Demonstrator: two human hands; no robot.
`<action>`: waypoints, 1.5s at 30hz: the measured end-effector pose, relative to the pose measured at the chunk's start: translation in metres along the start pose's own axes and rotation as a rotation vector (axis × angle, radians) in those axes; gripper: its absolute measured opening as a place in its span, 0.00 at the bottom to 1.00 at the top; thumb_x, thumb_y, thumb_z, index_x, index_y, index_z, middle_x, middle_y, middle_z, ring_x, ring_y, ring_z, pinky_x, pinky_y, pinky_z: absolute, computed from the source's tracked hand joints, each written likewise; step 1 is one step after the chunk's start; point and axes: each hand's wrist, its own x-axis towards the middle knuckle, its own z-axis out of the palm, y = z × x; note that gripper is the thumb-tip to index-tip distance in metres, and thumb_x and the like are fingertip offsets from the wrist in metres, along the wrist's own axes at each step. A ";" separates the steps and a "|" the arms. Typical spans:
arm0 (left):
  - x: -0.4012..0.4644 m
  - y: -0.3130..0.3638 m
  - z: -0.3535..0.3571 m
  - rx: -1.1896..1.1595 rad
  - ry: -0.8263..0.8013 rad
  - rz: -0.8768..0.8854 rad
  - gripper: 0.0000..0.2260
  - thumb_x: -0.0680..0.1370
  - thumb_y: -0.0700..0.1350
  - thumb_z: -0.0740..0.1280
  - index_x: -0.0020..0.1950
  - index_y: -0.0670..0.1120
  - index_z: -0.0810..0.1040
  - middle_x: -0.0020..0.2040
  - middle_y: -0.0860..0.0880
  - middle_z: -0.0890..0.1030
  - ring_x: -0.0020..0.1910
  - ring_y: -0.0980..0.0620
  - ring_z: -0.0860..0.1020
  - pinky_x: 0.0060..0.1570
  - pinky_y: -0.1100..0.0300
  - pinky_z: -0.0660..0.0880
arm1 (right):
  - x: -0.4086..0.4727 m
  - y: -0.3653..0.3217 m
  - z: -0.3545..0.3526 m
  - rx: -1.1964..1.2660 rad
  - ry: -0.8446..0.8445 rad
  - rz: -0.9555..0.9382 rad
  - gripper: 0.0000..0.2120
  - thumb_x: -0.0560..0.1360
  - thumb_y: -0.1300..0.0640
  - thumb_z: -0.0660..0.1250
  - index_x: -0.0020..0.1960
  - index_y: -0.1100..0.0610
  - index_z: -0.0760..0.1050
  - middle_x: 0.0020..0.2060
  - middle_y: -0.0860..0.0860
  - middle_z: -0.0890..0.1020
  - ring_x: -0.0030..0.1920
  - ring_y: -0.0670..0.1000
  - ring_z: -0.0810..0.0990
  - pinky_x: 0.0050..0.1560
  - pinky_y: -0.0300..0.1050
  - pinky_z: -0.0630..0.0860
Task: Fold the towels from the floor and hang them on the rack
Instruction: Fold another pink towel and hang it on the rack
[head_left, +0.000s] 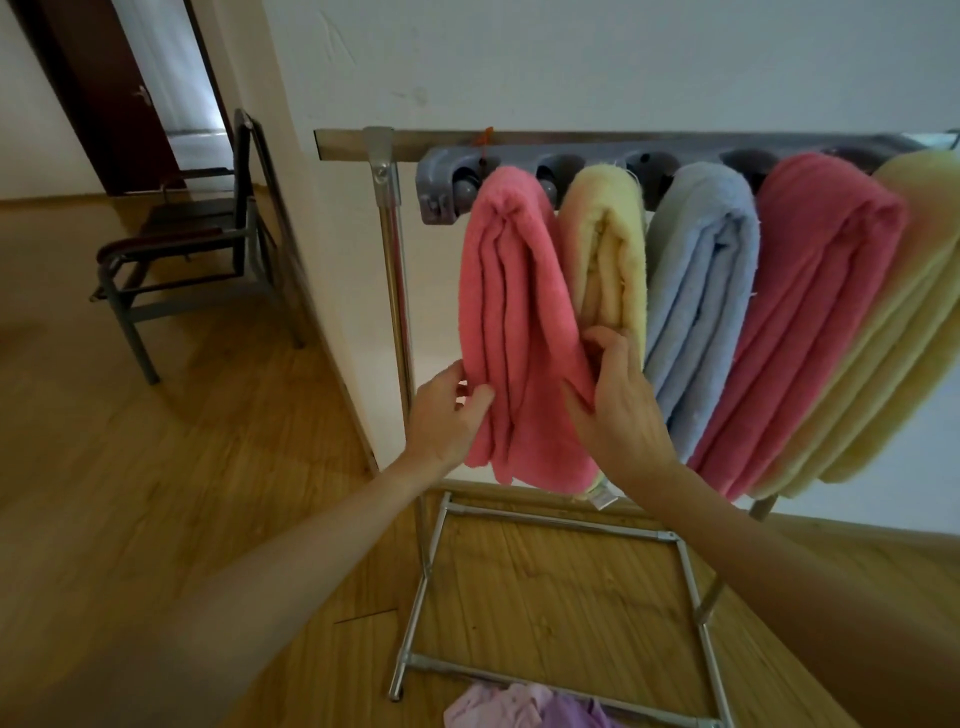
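Hands: left hand pinching pink towel edge on rack, right hand flat against it. Tug too hard, probably slides off.

Five folded towels hanging on rack, lilac towel on floor

This is a room in a home, sparsely furnished. A wood-plank floor runs across the lower part and out to 9 o'clock, meeting a plain white wall at 12 o'clock. At 10 o'clock a dark-framed chair stands by the wall's corner, and past it at 11 o'clock a dark brown door stands open onto another lit space. A free-standing metal rack at 1 o'clock carries folded towels in pink, yellow and blue, household laundry, with lilac cloth on the floor at 6 o'clock
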 end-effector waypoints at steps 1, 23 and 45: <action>-0.003 0.004 0.005 -0.024 0.030 -0.010 0.20 0.69 0.63 0.60 0.51 0.51 0.76 0.44 0.56 0.81 0.44 0.58 0.79 0.43 0.64 0.77 | 0.000 0.000 -0.001 -0.023 -0.001 0.011 0.14 0.78 0.60 0.64 0.62 0.59 0.65 0.55 0.55 0.72 0.41 0.53 0.77 0.37 0.52 0.78; 0.011 -0.015 -0.049 0.408 0.398 -0.014 0.05 0.72 0.37 0.69 0.46 0.40 0.75 0.40 0.45 0.78 0.37 0.48 0.76 0.34 0.61 0.69 | -0.019 -0.049 0.040 0.077 -0.227 0.242 0.21 0.74 0.70 0.55 0.65 0.59 0.57 0.32 0.51 0.73 0.30 0.51 0.74 0.31 0.49 0.74; -0.111 -0.114 0.061 0.324 -0.136 -0.298 0.23 0.77 0.41 0.67 0.72 0.45 0.68 0.60 0.46 0.78 0.58 0.49 0.77 0.57 0.55 0.75 | -0.150 0.084 0.062 -0.014 -0.635 0.304 0.21 0.77 0.63 0.60 0.69 0.59 0.62 0.61 0.58 0.78 0.58 0.58 0.78 0.55 0.57 0.76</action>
